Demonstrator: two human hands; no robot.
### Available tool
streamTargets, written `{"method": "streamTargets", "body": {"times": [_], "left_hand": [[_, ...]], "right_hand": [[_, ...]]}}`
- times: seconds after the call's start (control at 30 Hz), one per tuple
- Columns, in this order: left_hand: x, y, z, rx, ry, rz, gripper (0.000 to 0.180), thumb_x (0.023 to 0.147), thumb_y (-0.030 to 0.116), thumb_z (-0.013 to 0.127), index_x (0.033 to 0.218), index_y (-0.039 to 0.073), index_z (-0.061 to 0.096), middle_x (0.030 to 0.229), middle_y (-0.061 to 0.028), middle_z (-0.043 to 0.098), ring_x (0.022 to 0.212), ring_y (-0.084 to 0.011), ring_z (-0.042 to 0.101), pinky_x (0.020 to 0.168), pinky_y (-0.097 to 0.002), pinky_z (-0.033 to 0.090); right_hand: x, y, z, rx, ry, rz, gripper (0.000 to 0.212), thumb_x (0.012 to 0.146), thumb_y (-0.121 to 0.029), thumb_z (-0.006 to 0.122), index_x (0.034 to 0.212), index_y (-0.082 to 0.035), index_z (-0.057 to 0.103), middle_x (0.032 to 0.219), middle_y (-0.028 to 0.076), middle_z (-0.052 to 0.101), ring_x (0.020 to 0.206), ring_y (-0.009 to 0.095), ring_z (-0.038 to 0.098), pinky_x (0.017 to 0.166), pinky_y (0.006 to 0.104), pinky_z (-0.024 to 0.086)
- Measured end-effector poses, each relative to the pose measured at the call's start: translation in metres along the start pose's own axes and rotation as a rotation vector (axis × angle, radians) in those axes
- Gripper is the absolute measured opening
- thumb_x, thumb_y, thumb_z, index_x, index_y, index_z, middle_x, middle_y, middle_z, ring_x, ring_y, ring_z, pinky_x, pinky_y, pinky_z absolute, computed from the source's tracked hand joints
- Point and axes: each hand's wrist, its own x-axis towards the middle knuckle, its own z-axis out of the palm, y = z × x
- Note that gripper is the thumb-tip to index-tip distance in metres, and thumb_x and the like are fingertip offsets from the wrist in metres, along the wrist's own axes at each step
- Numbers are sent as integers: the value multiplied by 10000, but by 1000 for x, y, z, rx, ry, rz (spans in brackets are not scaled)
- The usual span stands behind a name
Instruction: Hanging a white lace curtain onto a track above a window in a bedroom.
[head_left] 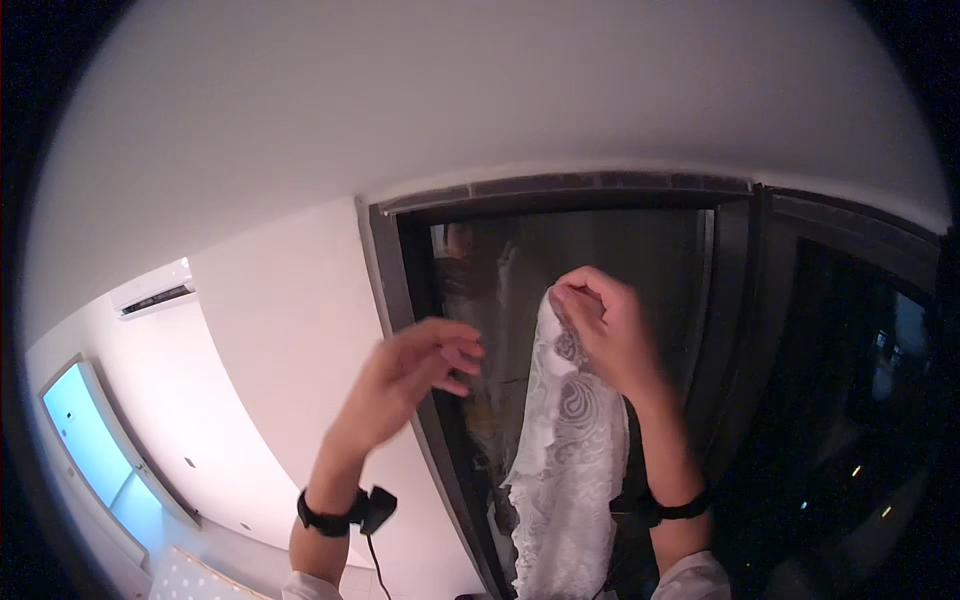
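A strip of white lace cloth [570,440] with a swirling pattern and ruffled edges hangs down in front of the dark window. My right hand [605,320] is closed in a pinch on its upper end, holding it raised. To the left, my left hand [415,370] is in the air, apart from the cloth. Its fingers are slightly bent and spread, with nothing between them. The lower end of the cloth runs out of view at the bottom.
Behind the cloth stands a dark-framed glass window [480,240], reflecting a figure. A second dark pane [850,400] is to the right. At the left are a white wall, an air conditioner [155,292] and a doorway [95,430]. A cable [375,565] dangles from my left wristband.
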Motion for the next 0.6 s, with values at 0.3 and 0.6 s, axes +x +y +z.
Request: {"method": "streamTargets", "body": {"times": [0.3,0.6], "left_hand": [[-23,-2,78,462,168,252,668,747,199,814,1282,-6,470,1102,-166,581,957,-258,606,727,-316,515],[-13,-31,62,177,453,99,164,929,61,571,1045,-20,653,760,-38,645,661,-60,543,616,-216,442]], "right_hand": [[4,-12,14,-123,154,-51,130,912,-110,617,958,10,640,864,156,702,790,241,705,700,315,531],[-7,-7,10,-122,-31,-219,219,852,-32,685,1067,-9,648,919,69,660,697,110,621,626,242,494]]}}
